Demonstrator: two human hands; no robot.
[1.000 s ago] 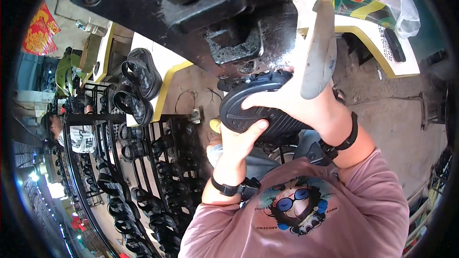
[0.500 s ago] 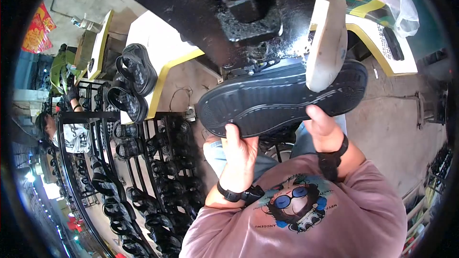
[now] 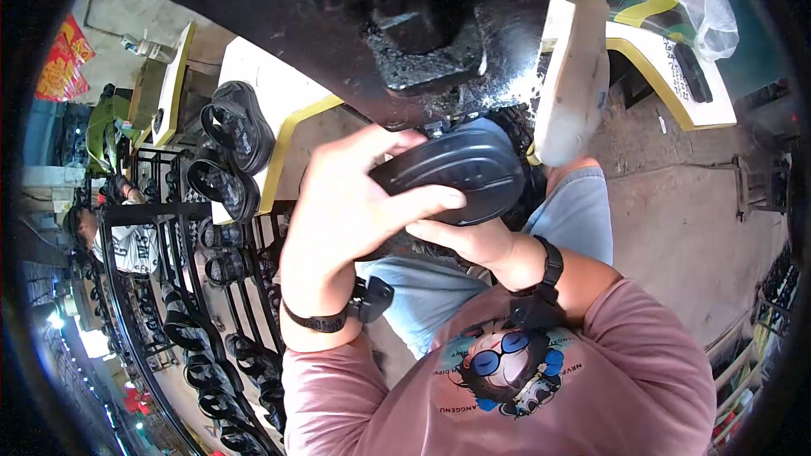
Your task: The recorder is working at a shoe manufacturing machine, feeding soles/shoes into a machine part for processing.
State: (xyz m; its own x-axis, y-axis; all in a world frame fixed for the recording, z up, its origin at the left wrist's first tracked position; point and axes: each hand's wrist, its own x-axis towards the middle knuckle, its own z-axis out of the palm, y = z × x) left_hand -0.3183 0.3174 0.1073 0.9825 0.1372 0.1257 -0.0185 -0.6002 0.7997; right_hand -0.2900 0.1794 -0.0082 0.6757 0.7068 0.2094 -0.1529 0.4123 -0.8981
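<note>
Pinching a grooved, curved black sandal (image 3: 481, 171) in left hand (image 3: 338, 190), bracing its lower edge with right hand (image 3: 486, 245), fingers partly hidden, just below a scuffed metal machine (image 3: 431, 51), strappy sandals (image 3: 253, 152) at the corner of a yellow-edged white tabletop (image 3: 283, 84), tubular black rack (image 3: 144, 211) alongside.

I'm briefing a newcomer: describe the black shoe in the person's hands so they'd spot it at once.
Find the large black metal machine at top centre. Just below it, the left hand and right hand hold a black shoe, its rounded sole facing the camera. Unlike the black strapped sandals on the white, yellow-edged table to the left, it is held.
</note>
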